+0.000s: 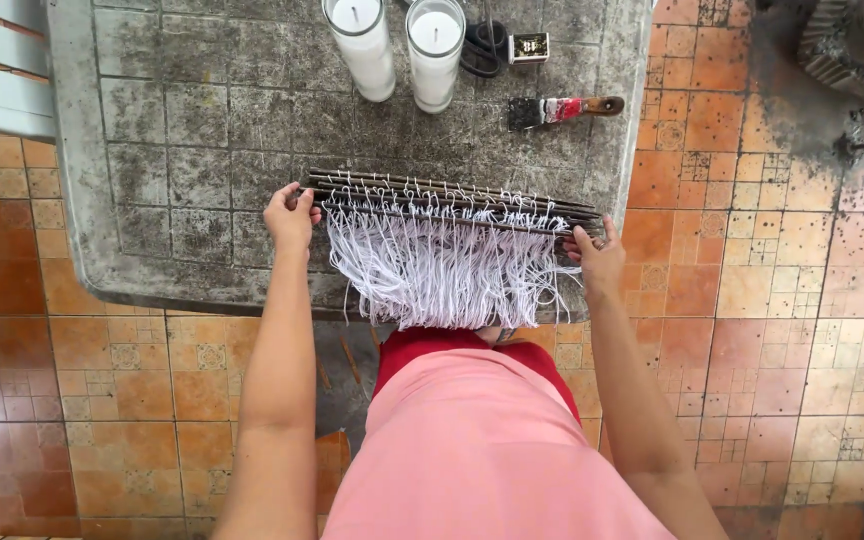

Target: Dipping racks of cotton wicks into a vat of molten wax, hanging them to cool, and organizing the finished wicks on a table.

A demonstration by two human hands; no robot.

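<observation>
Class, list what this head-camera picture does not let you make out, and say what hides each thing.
- Tops of both candles: cut by the upper edge.
- Scissors: partly behind the right candle.
- Small box: its print is too small.
- Table near edge: covered by the white cords.
- Fingertips of left hand and right hand: curled around the sticks.

Both bare arms reach up the frame from its lower edge, spread apart. The left hand (290, 217), left of centre, is curled shut with knuckles upward. The right hand (599, 256), right of centre, is likewise closed, wrist slightly bent inward.
</observation>
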